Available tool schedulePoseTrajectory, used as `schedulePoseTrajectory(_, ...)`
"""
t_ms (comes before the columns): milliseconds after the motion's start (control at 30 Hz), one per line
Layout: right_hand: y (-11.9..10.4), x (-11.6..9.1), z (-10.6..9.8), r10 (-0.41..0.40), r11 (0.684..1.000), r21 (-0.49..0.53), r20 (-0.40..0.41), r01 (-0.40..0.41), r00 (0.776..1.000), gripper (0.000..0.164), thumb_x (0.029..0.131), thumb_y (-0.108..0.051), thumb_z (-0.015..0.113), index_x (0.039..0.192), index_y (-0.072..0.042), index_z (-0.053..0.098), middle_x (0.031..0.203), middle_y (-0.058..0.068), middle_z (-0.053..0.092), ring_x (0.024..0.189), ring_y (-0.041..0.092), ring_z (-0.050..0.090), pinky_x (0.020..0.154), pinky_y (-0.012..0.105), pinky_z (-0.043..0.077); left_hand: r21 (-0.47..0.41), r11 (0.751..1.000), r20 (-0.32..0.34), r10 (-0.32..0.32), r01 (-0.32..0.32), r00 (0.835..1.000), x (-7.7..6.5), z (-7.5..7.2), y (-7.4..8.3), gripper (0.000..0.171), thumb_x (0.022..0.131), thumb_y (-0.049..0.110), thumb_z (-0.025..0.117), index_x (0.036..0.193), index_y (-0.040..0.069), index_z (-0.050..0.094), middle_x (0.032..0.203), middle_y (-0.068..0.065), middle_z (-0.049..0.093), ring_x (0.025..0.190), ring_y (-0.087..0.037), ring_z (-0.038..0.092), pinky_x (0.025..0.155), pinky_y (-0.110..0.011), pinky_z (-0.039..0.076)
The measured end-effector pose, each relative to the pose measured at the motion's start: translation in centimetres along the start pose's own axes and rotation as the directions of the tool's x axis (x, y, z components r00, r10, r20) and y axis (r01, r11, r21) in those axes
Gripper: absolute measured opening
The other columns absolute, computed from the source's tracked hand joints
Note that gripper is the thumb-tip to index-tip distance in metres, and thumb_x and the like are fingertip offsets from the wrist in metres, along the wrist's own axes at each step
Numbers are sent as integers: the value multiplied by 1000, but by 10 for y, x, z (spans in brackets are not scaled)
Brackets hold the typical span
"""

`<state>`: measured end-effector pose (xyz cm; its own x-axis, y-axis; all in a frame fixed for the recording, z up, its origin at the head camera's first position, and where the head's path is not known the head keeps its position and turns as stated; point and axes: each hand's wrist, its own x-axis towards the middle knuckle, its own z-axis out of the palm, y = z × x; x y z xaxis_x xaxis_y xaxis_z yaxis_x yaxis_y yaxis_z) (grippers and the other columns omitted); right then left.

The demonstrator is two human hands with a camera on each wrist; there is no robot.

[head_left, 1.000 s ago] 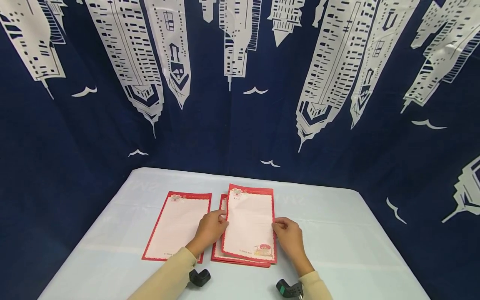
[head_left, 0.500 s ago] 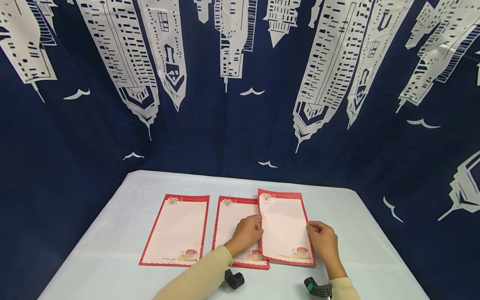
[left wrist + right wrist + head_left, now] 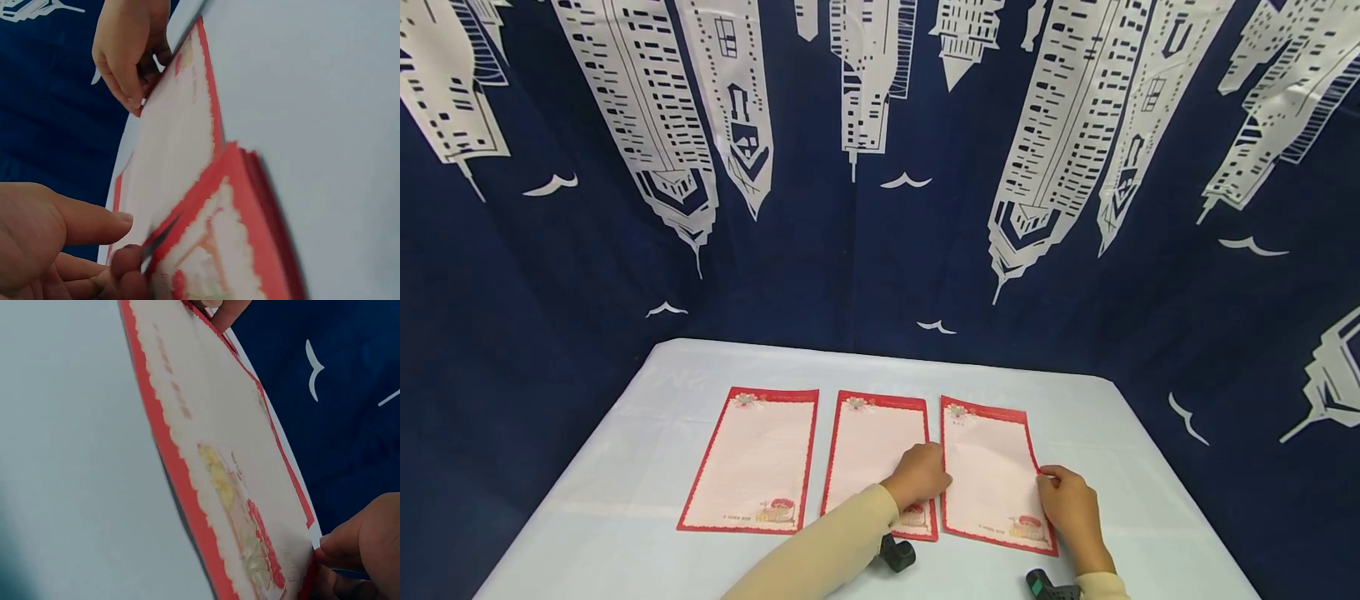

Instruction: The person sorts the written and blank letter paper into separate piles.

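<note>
A sheet of red-bordered letter paper [image 3: 988, 475] lies low over the right part of the table, with a flower at its top corner and a small picture at its lower corner. My right hand [image 3: 1070, 504] pinches its right edge between thumb and fingers, as the right wrist view also shows. At its left edge, my left hand [image 3: 917, 475] has thumb and fingertips close together on the paper; the exact contact is partly hidden. Beneath my left wrist lies a stack of matching sheets [image 3: 872, 442], its layered edges visible in the left wrist view.
Another matching sheet [image 3: 748, 458] lies flat to the left of the stack. All rest on a white-covered table [image 3: 1120, 467]. Behind it hangs a dark blue curtain [image 3: 850, 275] printed with white buildings and birds. Black wrist devices [image 3: 897, 553] sit by both wrists.
Both hands have carried the top sheet rightward off the stack, then lowered it toward the table beside the stack. The stack is now more exposed.
</note>
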<state>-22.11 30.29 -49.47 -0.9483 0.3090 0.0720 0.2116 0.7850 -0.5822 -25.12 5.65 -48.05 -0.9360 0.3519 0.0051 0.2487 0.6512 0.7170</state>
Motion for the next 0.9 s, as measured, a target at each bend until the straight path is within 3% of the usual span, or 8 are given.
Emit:
schedulePoseTrajectory(267,-5,-3,5,-34,997,-70,-69,29,997,36,96,-12,53,119,15,63,88,21,60,77,32,55,68,48,46,4,1000,3,25,-25,1000,-5,-9,4,18,88,7,74,81,2,58,63,-3,47,55,-15,41,52,-28,39)
schedulePoseTrajectory(333,-11,-5,5,-61,995,-82,-95,54,994,36,96,-12,55,119,14,63,90,23,59,79,34,55,71,52,47,-23,999,-4,28,-28,1000,-5,-12,3,18,89,9,74,96,-4,64,63,-2,49,55,-14,41,59,-29,43)
schedulePoseTrajectory(433,-21,-7,5,-119,990,-84,-124,109,985,34,95,-12,58,117,13,65,90,22,59,79,34,56,72,52,47,-65,997,-31,36,-38,999,-3,-16,-2,40,91,12,73,123,-9,63,61,-1,51,54,-12,41,66,-31,48)
schedulePoseTrajectory(500,-30,-7,7,-165,985,-69,-119,158,979,32,95,-12,60,115,12,66,87,18,61,76,31,56,69,48,47,-74,996,-69,44,-49,997,-3,-20,-9,52,92,14,73,135,-9,57,60,0,53,53,-9,43,70,-31,49)
schedulePoseTrajectory(700,-63,-12,22,-220,975,8,-53,220,974,29,95,-13,63,114,9,69,79,8,62,68,21,53,60,35,44,-21,998,-188,47,-51,981,-10,-43,-41,44,91,15,72,127,-9,62,62,3,54,60,-10,50,72,-35,50)
schedulePoseTrajectory(800,-78,-14,34,-232,971,42,-35,234,972,27,95,-13,65,113,6,71,79,6,63,68,19,53,61,34,44,7,999,-219,39,-38,975,-17,-61,-56,42,91,15,72,124,-11,64,75,-6,61,72,-19,58,79,-43,51)
schedulePoseTrajectory(900,-91,-16,47,-263,962,81,9,261,965,25,96,-14,66,112,4,73,82,4,66,69,17,54,63,34,46,21,1000,-260,-12,18,966,-28,-78,-73,43,91,16,73,122,-12,64,100,-18,66,95,-32,64,90,-49,50)
